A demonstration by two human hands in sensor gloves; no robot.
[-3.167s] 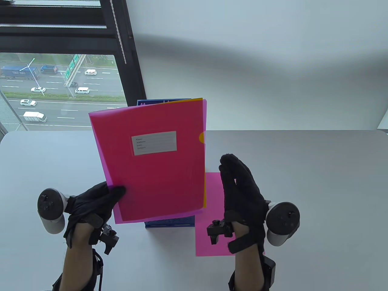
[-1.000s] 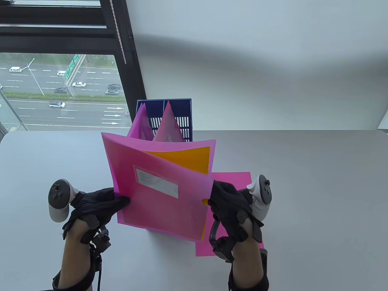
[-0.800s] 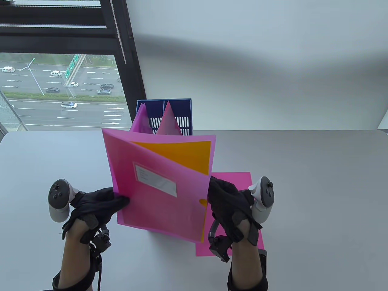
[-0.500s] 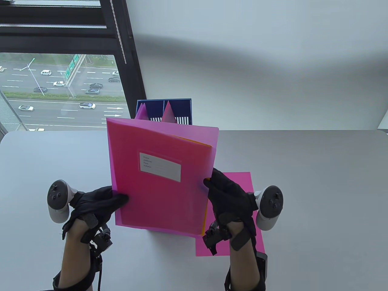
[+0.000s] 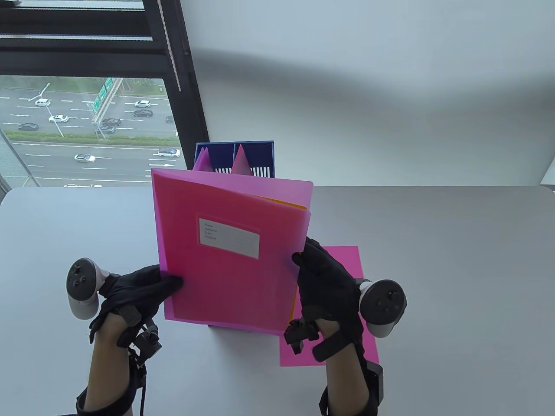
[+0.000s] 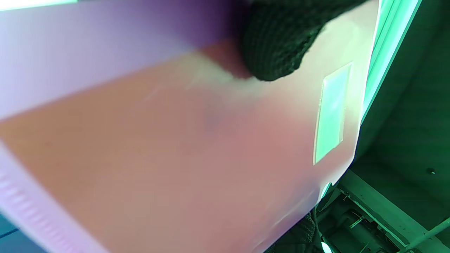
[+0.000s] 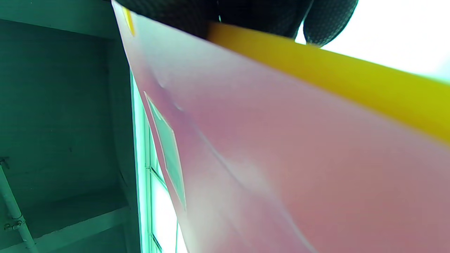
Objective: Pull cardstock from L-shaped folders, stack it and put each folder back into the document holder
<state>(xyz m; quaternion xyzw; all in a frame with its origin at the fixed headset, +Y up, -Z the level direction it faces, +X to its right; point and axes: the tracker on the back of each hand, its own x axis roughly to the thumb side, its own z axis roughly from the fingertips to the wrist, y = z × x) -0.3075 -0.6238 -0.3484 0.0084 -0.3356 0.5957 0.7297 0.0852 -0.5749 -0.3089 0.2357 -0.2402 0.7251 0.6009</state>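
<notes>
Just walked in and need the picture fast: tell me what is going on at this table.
A person holds a pink folder upright over the table. The left hand grips its lower left edge; the right hand pinches its open right edge, where the yellow cardstock inside shows. That sheet is not yet out. One pink sheet already lies on the table, and the blue holder behind has more pink folders.

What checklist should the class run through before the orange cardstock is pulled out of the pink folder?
1. Left hand grips the pink folder at its lower left corner: ok.
2. Right hand pinches the orange cardstock: ok in the right wrist view.
3. Folder's open right edge unobstructed: ok.
4. Pink sheet lies flat on the table, ready for stacking: ok.
5. Blue document holder has a free slot: cannot tell.
</notes>
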